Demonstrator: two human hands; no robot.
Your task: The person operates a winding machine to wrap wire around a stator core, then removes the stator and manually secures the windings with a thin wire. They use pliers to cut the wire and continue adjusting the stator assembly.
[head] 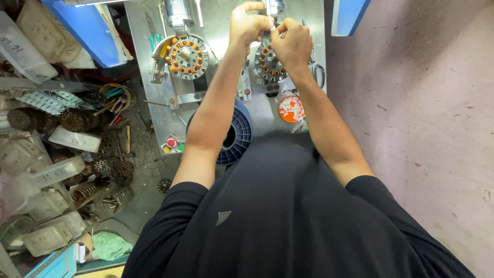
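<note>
Both hands pinching narrowly over the right wound ring (268,64) on the metal surface (221,31); item between the fingertips too small to tell. Left hand (248,25) and right hand (292,42) touching at the fingertips, arms reaching forward. Second wound ring (188,56) lying left; blue spool (237,135) sitting nearer.

The two round wound cores, one at the left (188,56) and one under the hands (268,64), are grey metal ringed with orange and copper-brown patches. The machine plate (226,23) is dull silver. The spool (237,135) is dark blue with ribbed lines. The small dish (291,108) is orange-red with white bits. The shirt (288,216) is black, the floor (427,103) pale pinkish-grey, and the bins (92,31) are blue.
</note>
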